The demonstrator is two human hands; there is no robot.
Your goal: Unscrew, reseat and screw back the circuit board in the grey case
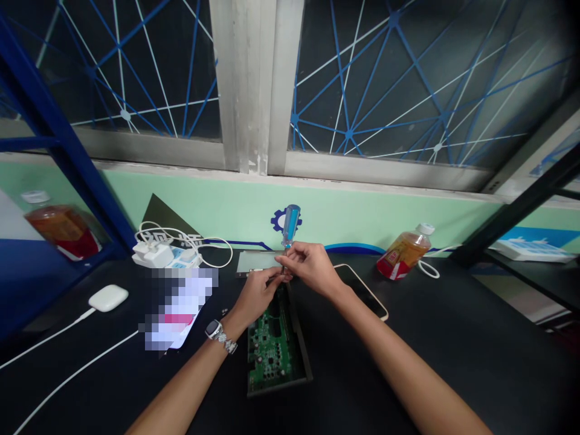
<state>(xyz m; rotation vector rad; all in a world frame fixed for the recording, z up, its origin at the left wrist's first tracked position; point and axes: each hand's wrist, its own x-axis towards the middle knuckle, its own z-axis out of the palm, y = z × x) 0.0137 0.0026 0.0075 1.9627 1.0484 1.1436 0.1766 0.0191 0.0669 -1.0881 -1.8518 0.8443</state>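
Note:
A screwdriver point(292, 225) with a clear blue handle stands upright over the far end of an open dark case. My right hand point(310, 266) is closed around its shaft, just below the handle. By the screwdriver's lower end, my left hand point(257, 296) has its fingertips pinched together; whatever lies between them is too small to make out. Beneath both hands is the dark case point(304, 356), with a green circuit board point(272, 353) inside. The far part of the board is hidden by my hands. A pale flat panel point(256, 262) lies just behind my left hand.
Left of the case lie a lit phone point(181, 314), small screws point(224, 312), a white charging case point(107, 298) and a power strip point(183, 258) with cables. A second phone point(362, 293) and a drink bottle point(404, 251) are on the right. The wall stands close behind.

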